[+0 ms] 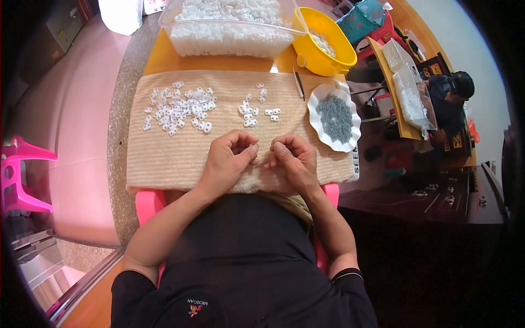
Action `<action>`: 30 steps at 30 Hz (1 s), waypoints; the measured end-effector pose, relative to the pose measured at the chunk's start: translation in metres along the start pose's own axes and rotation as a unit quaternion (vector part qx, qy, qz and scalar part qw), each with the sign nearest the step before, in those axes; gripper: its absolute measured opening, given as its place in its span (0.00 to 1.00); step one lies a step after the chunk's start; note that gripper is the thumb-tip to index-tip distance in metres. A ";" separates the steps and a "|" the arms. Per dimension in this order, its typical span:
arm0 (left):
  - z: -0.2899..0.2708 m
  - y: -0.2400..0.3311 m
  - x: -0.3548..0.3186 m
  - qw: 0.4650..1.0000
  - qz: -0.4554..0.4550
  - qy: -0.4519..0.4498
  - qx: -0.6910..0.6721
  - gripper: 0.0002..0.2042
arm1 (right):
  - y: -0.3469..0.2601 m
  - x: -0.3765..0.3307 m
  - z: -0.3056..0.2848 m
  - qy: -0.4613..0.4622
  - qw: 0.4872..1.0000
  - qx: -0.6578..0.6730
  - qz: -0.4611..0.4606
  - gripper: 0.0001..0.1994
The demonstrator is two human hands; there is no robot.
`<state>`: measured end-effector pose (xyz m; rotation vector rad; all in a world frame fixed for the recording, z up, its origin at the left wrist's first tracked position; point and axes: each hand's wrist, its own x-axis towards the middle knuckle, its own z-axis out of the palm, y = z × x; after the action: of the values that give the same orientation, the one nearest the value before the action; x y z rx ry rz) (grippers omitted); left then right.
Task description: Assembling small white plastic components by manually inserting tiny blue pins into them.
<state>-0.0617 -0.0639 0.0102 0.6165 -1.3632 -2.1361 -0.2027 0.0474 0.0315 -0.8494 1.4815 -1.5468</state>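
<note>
My left hand [231,157] and my right hand [296,158] hover close together over the near part of a beige striped cloth [164,161]. Thumb and fingers of each are pinched; whatever sits in them is too small or hidden to make out. Beyond my left hand spreads a loose pile of small white plastic pieces with two dark holes [178,111]. A smaller group of like pieces [249,112] lies just past both hands. To the right, a white wavy-rimmed plate [313,116] holds many tiny grey metal-looking parts [334,119].
A dark pen-like tool [299,85] lies by the plate. At the table's back stand a clear bin [169,34] full of white pieces and a yellow basin [302,54]. A pink stool [24,175] is far left. Another person [445,101] sits at right by a tray.
</note>
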 end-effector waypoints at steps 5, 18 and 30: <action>-0.001 0.001 0.000 1.000 -0.013 0.020 -0.014 0.04 | -0.009 -0.001 -0.002 0.047 0.999 0.019 -0.009 0.06; -0.007 -0.001 0.004 1.000 -0.013 0.010 -0.009 0.08 | -0.006 -0.004 -0.013 0.024 0.956 -0.258 -0.136 0.03; -0.010 -0.004 0.006 0.999 -0.023 0.007 -0.023 0.08 | -0.015 -0.008 0.010 -0.102 0.740 -0.587 -0.311 0.09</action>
<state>-0.0606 -0.0732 0.0025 0.6475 -1.3001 -2.1892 -0.1917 0.0502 0.0478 -2.3445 2.0756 -0.6434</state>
